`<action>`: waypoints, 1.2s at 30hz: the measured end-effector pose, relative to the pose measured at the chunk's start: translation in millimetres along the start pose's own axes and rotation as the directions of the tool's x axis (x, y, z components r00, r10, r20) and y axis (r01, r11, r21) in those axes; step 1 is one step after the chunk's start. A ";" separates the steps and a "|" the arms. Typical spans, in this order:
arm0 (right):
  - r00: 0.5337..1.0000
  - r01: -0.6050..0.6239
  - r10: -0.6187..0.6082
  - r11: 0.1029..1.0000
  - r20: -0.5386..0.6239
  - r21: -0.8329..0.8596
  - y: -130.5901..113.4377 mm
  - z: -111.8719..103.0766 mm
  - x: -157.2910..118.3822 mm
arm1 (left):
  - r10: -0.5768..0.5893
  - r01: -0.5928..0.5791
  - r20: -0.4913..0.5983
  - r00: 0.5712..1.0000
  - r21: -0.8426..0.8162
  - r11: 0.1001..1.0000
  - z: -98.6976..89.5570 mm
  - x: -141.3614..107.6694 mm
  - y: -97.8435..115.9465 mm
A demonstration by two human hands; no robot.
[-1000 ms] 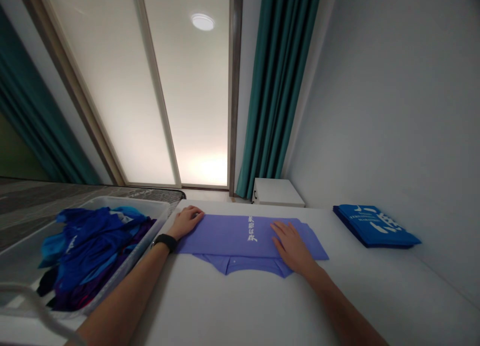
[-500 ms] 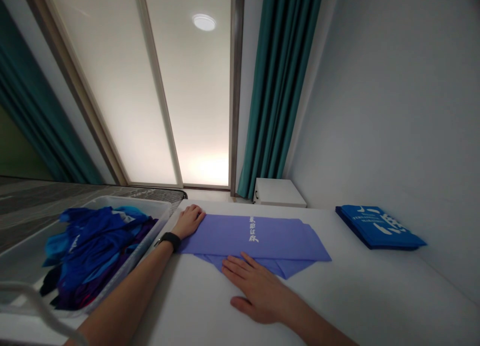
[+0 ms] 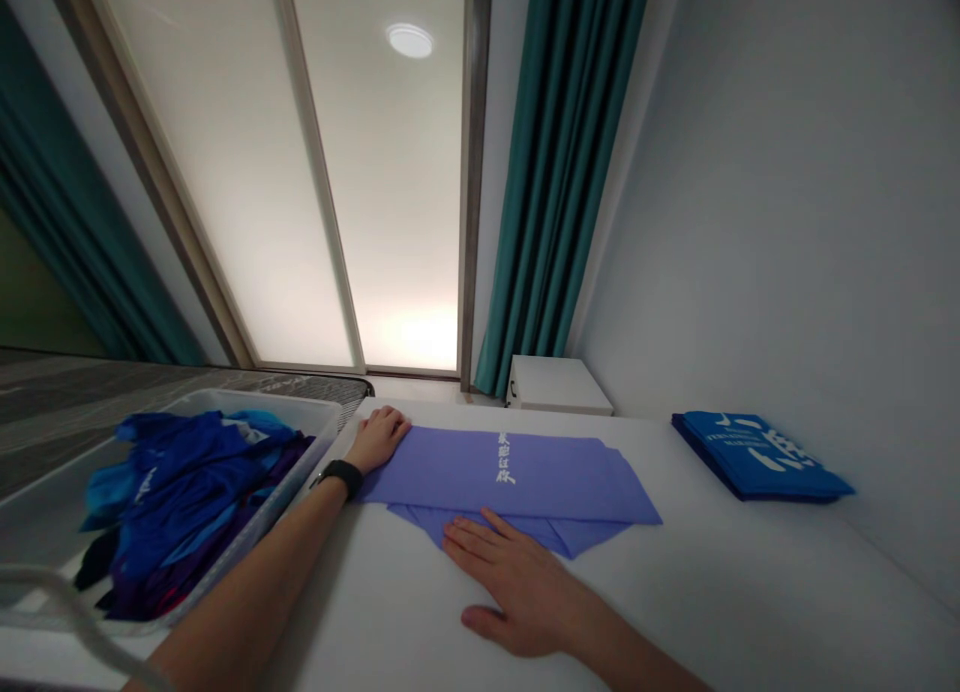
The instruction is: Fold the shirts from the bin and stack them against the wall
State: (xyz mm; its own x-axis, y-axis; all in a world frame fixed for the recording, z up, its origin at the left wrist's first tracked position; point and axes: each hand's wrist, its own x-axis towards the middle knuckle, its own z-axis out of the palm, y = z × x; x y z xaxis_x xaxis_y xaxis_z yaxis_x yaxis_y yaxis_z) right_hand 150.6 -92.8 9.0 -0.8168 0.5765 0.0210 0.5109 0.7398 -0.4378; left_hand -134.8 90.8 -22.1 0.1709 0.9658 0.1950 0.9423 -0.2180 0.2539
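Note:
A purple garment, folded into a long strip with white characters printed across it, lies flat on the white table. Part of its cloth sticks out beneath the near edge of the fold. My left hand, with a black band on the wrist, rests on the garment's left end, fingers stretched out. On the near side, my right hand lies flat with the thumb spread, its fingertips on the cloth that sticks out. Neither hand grips anything.
At the left stands a white plastic bin heaped with blue and purple clothes. A folded blue garment with white print lies on the table's right side by the wall. Past the far edge is a small white cabinet.
Hardly anything differs. Both hands stay in place on the purple garment, and the view has shifted very slightly.

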 end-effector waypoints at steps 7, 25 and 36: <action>0.997 -0.012 0.008 0.999 -0.081 -0.050 2.5 -2.2 -1.1 | -0.009 0.009 0.024 1.000 -0.017 1.000 -10.8 -0.9 8.9; 0.839 -0.523 0.441 0.813 -0.319 -0.254 73.4 12.6 -20.3 | 0.286 -0.296 0.091 0.954 0.129 0.946 17.5 -44.2 79.8; 0.835 -0.537 0.477 0.814 -0.274 -0.220 68.0 -0.6 -21.5 | 0.283 -0.291 0.069 0.957 0.215 0.932 9.5 -41.6 63.2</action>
State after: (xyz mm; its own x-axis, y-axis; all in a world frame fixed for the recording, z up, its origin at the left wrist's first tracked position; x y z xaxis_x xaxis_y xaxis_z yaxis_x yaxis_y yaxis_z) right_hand 203.0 -54.7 -20.7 -0.3647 0.9295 0.0553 0.9140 0.3687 -0.1695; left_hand -79.6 38.2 -23.2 0.4501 0.8719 0.1929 0.8905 -0.4544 -0.0242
